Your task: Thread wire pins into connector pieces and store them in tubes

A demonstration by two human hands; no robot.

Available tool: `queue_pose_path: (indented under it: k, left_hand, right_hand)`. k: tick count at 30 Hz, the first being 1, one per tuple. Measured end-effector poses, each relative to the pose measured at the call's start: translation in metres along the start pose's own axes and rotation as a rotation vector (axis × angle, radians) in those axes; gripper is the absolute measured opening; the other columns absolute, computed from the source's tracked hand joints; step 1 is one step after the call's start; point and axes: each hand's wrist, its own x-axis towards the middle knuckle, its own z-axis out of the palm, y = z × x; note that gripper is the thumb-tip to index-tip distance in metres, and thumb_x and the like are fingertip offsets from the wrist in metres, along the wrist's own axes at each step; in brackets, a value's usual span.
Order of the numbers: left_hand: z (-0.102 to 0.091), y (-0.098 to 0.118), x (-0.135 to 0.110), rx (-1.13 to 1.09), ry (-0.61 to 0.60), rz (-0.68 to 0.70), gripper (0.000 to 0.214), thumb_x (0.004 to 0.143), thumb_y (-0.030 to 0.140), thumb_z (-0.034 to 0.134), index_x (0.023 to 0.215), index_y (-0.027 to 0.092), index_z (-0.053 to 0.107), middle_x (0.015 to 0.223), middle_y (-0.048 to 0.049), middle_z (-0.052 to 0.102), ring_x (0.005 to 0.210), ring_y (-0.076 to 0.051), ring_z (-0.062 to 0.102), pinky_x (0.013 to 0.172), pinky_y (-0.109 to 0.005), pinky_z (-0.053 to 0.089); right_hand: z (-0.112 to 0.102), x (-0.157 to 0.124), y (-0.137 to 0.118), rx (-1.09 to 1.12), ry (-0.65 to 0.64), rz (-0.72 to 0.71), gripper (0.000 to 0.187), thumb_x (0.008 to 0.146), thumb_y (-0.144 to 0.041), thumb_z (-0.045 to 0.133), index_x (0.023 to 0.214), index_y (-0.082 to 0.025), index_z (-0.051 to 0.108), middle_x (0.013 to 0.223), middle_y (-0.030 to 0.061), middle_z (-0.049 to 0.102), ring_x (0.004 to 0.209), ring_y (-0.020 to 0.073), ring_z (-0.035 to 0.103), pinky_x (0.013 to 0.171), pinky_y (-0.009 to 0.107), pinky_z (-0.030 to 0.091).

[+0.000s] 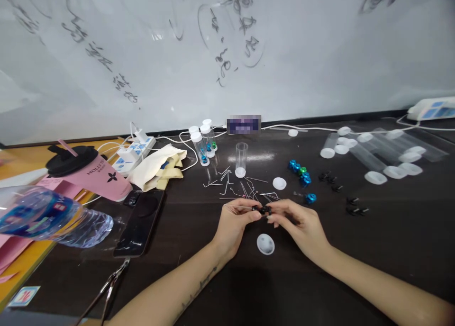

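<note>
My left hand (235,223) and my right hand (297,221) meet above the dark table (391,250), fingers pinched together. Between the fingertips sit small black parts (261,209), and a thin wire runs left from my left fingers. A white cap (266,244) lies on the table just below both hands. Several bent wires (245,188) are scattered right behind the hands. An open clear vial (241,159) stands upright beyond them. Blue and green beads (299,170) and another white cap (279,183) lie to the right of the wires.
A black phone (140,221), pink cup (88,172), water bottle (53,217) and power strip (137,150) lie at left, with capped vials (204,143) behind. Clear tubes and white caps (373,150) fill the right; small black parts (351,205) lie nearby. Tweezers (106,288) rest at the near left.
</note>
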Motion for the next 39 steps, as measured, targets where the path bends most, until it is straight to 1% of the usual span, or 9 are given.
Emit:
queue_pose_path:
  k: [4, 7, 10, 22, 25, 28, 30, 34, 39]
  left_hand:
    - [-0.0008, -0.0008, 0.0013, -0.016, 0.022, -0.007, 0.022, 0.059, 0.008, 0.084, 0.078, 0.016, 0.076, 0.078, -0.0015, 0.076, 0.07, -0.01, 0.066, 0.073, -0.021, 0.05]
    - [-0.0016, -0.001, 0.0021, -0.026, 0.03, -0.021, 0.022, 0.06, 0.009, 0.083, 0.079, 0.016, 0.076, 0.078, -0.0019, 0.076, 0.071, -0.012, 0.067, 0.075, -0.024, 0.051]
    - [-0.0017, -0.0003, 0.0024, -0.017, 0.031, -0.022, 0.022, 0.06, 0.008, 0.083, 0.08, 0.015, 0.076, 0.077, -0.0029, 0.076, 0.073, -0.013, 0.067, 0.077, -0.025, 0.05]
    - [-0.0018, -0.0011, 0.0031, -0.008, 0.03, -0.013, 0.021, 0.061, 0.01, 0.083, 0.08, 0.016, 0.076, 0.08, -0.0029, 0.074, 0.075, -0.014, 0.067, 0.077, -0.025, 0.05]
    - [-0.0002, 0.0006, 0.0022, 0.002, 0.032, -0.029, 0.021, 0.061, 0.011, 0.083, 0.08, 0.016, 0.076, 0.079, -0.0033, 0.074, 0.074, -0.014, 0.066, 0.077, -0.025, 0.049]
    - [0.0016, 0.0024, 0.0008, 0.027, 0.038, -0.038, 0.02, 0.063, 0.012, 0.083, 0.081, 0.016, 0.076, 0.078, -0.0025, 0.074, 0.071, -0.011, 0.064, 0.073, -0.022, 0.048]
    - [0.0023, 0.0028, 0.0, 0.054, 0.028, -0.024, 0.02, 0.063, 0.012, 0.083, 0.081, 0.016, 0.075, 0.078, -0.0022, 0.074, 0.072, -0.011, 0.064, 0.074, -0.021, 0.047]
    - [0.0025, 0.0025, -0.0016, 0.085, 0.005, -0.005, 0.018, 0.064, 0.013, 0.083, 0.079, 0.016, 0.074, 0.077, -0.002, 0.073, 0.074, -0.011, 0.064, 0.076, -0.022, 0.047]
    - [0.0022, 0.0033, -0.003, 0.092, 0.004, -0.003, 0.019, 0.062, 0.013, 0.084, 0.077, 0.017, 0.073, 0.075, -0.0013, 0.073, 0.07, -0.011, 0.064, 0.072, -0.022, 0.047]
  right_hand:
    - [-0.0025, -0.0002, -0.0009, -0.008, -0.014, 0.006, 0.017, 0.09, -0.025, 0.062, 0.107, -0.022, 0.064, 0.083, 0.001, 0.072, 0.07, 0.0153, 0.071, 0.065, 0.024, 0.058]
    - [-0.0054, -0.0015, -0.0016, -0.012, -0.043, -0.037, 0.022, 0.096, -0.024, 0.053, 0.116, -0.024, 0.062, 0.091, 0.002, 0.07, 0.075, 0.0141, 0.069, 0.071, 0.026, 0.056]
    - [-0.0076, -0.0026, -0.0019, -0.006, -0.065, -0.096, 0.025, 0.1, -0.024, 0.043, 0.117, -0.025, 0.062, 0.091, 0.0018, 0.068, 0.08, 0.0144, 0.067, 0.076, 0.027, 0.053]
    - [-0.0077, -0.0049, -0.0003, 0.054, -0.061, -0.086, 0.03, 0.103, -0.03, 0.037, 0.122, -0.027, 0.06, 0.093, 0.0022, 0.069, 0.079, 0.0146, 0.067, 0.076, 0.028, 0.054]
    - [-0.0072, -0.0046, -0.0002, 0.034, -0.072, -0.074, 0.028, 0.101, -0.028, 0.041, 0.122, -0.027, 0.059, 0.095, 0.0019, 0.069, 0.08, 0.0144, 0.068, 0.076, 0.027, 0.055]
    - [-0.0046, -0.0032, 0.0, -0.006, -0.064, -0.027, 0.027, 0.095, -0.025, 0.055, 0.121, -0.027, 0.058, 0.093, 0.0008, 0.07, 0.081, 0.0144, 0.069, 0.076, 0.025, 0.056]
    - [-0.0024, -0.0022, 0.0003, -0.041, -0.037, -0.024, 0.026, 0.09, -0.023, 0.062, 0.116, -0.026, 0.06, 0.092, 0.0003, 0.07, 0.079, 0.0144, 0.069, 0.075, 0.024, 0.057]
    - [0.0002, -0.002, 0.0011, -0.079, -0.008, -0.044, 0.018, 0.088, -0.022, 0.064, 0.106, -0.024, 0.064, 0.092, 0.0015, 0.071, 0.076, 0.0148, 0.069, 0.072, 0.024, 0.058]
    - [0.0004, -0.0001, 0.0008, -0.094, -0.013, -0.03, 0.018, 0.089, -0.024, 0.063, 0.107, -0.023, 0.065, 0.088, 0.0023, 0.071, 0.073, 0.0164, 0.07, 0.071, 0.026, 0.059]
